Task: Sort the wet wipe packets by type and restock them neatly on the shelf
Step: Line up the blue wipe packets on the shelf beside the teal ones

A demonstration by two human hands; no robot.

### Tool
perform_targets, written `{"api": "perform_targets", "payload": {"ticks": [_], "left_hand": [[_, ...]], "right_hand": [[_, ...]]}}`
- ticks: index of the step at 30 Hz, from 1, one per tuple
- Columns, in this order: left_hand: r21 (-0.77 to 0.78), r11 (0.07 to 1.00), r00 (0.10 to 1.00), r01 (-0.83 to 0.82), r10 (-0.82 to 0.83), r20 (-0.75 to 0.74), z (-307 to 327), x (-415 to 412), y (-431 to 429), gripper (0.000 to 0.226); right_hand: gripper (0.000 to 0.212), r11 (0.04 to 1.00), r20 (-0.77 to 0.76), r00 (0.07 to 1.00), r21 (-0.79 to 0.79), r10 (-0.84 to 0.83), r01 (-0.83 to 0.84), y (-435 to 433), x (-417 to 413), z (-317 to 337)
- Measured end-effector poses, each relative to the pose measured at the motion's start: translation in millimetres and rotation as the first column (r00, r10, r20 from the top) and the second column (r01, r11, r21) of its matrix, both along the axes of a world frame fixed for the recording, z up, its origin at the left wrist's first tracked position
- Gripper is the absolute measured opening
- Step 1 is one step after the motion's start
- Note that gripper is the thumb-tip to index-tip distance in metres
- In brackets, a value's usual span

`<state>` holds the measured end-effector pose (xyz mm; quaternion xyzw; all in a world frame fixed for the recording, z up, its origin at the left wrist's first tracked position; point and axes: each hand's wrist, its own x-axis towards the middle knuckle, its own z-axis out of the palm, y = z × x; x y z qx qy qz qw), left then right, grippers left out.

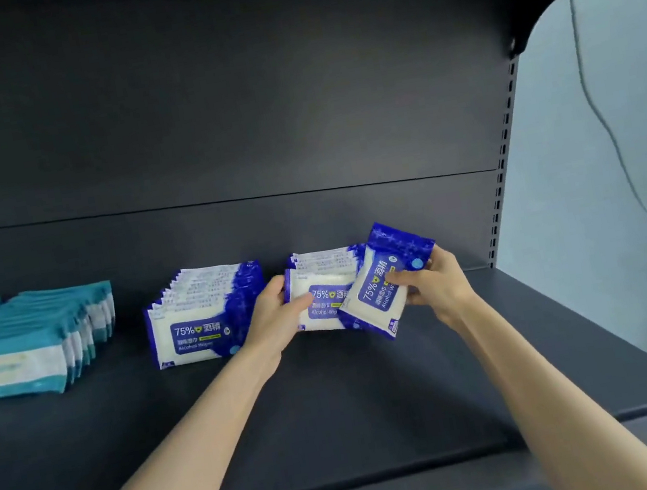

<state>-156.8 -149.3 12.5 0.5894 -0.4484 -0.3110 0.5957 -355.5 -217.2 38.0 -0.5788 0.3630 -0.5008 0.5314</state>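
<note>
Head view: the right hand (434,284) pinches a blue-and-white alcohol wipe packet (379,284) at its right edge, thumb on the printed face and fingers behind. The packet is tilted and overlaps the front of the right blue row (325,263); whether its lower corner touches the shelf (337,395) I cannot tell. The left hand (278,315) grips the front packet (323,306) of that row at its left edge, thumb across the face, apparently steadying the standing packets.

Such a packet should be light, soft and pliant, its glossy film likely a bit slippery. A hold across the two side edges looks safest, away from the round flap sticker, and squeezing the middle would bend it.

Just left of the left hand stands the middle blue row (201,315), upright and orderly. Teal packets (30,333) stand in rows toward the shelf's left edge, well apart from the blue ones. The shelf is flat, dark and matte, with a dark back panel (211,135). A slotted upright (505,156) rises at its right back corner, and beyond it a pale wall (639,110) carries a hanging cable (610,140).
</note>
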Motion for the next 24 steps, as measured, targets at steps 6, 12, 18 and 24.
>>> {"api": "perform_targets", "payload": {"ticks": [6, 12, 18, 24], "left_hand": [[0.094, 0.995, 0.953, -0.033, 0.002, 0.304, 1, 10, -14, 0.019], [0.043, 0.983, 0.843, -0.179, 0.13, 0.522, -2, 3, -27, 0.039], [-0.01, 0.991, 0.728, -0.137, 0.107, 0.677, -2, -1, -7, 0.072], [0.003, 0.996, 0.667, -0.088, 0.057, 0.743, 4, -9, -7, 0.045]], "right_hand": [[0.023, 1.0, -0.054, 0.998, -0.023, -0.021, 0.02, -16, -2, 0], [0.029, 1.0, -0.047, 0.999, 0.001, -0.025, 0.025, -21, -3, -10], [0.033, 0.998, 0.001, 0.999, 0.041, 0.046, -0.046, -19, 2, -12], [0.027, 0.986, 0.037, 0.988, 0.071, 0.147, -0.149, -17, 15, -12]]}}
